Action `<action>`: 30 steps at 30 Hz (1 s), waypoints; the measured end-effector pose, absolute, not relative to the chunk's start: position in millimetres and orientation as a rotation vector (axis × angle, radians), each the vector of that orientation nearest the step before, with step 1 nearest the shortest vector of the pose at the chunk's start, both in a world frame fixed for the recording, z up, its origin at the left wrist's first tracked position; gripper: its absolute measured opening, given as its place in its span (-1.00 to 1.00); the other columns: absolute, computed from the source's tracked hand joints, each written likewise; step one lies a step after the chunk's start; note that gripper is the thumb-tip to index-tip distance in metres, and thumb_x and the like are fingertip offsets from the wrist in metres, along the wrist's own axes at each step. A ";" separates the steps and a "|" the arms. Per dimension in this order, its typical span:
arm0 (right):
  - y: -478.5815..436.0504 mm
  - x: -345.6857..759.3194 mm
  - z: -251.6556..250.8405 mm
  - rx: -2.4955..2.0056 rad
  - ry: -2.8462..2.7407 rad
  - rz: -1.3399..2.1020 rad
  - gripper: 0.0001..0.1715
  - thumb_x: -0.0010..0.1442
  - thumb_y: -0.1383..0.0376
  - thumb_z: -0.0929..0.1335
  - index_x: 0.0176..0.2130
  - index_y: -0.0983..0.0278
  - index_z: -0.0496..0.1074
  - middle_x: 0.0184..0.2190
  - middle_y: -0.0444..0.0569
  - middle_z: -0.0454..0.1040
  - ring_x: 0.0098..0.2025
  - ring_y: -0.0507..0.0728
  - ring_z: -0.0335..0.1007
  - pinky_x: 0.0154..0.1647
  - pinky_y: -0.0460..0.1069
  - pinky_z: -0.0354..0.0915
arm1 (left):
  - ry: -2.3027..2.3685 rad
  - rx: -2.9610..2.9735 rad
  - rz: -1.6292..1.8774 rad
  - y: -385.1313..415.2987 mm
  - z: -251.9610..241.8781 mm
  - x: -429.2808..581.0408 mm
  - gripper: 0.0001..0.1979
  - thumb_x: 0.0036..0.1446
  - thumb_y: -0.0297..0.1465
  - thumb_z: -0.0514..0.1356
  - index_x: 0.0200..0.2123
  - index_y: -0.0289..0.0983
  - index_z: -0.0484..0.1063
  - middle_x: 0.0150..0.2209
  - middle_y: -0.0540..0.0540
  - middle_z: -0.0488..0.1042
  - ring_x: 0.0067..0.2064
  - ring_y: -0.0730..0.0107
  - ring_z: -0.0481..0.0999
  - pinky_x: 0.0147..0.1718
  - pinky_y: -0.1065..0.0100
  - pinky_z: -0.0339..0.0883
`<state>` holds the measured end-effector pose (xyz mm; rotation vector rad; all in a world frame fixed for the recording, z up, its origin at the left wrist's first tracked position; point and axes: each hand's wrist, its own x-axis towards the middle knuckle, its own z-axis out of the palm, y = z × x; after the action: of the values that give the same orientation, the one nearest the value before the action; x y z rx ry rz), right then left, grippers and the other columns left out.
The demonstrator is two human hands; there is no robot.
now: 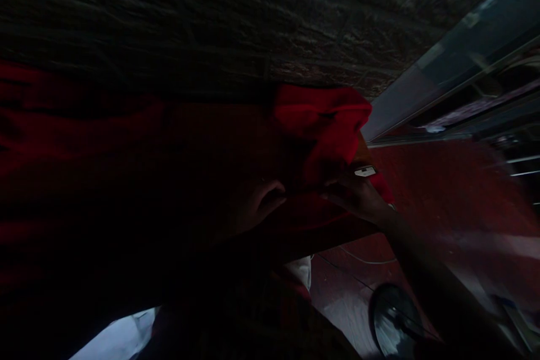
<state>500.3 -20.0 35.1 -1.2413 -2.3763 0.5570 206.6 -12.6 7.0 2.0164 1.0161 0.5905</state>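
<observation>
The scene is very dark. Red cloth [318,211] lies on a brown wooden table, stretching between my two hands. My left hand [264,201] is curled, thumb and finger nearly meeting at the cloth's left part, apparently pinching it. From the right reaches my right hand [356,196], its fingertips closed on the same cloth. Just beyond the hands a bunched red cloth [324,118] sits against the wall; whether it is one piece with the held part is lost in shadow. A small pale flat object [365,171] lies beside my right hand.
More red cloth [76,129] lies at the left. A rough brick wall [211,28] runs behind the table [211,129]. Below right, a round dark object [396,318] and thin cables [367,261] are on the red floor [442,197]. White material [122,334] shows bottom left.
</observation>
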 end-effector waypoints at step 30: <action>-25.2 502.5 53.4 -1.126 -2.481 0.640 -0.96 0.29 0.36 0.35 -0.24 0.25 0.45 -0.28 -0.04 0.49 -0.23 0.06 0.41 -0.24 -0.05 0.30 | 1.020 2.144 0.425 -6.5 14.0 200.4 -0.78 0.24 -0.28 0.17 -0.22 -0.16 0.63 -0.24 -0.06 0.59 -0.24 0.33 0.54 -0.20 0.33 0.38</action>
<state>502.5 -25.2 53.4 -1.1265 -2.4808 0.6398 200.4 -6.5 14.0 2.1439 1.0195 0.4251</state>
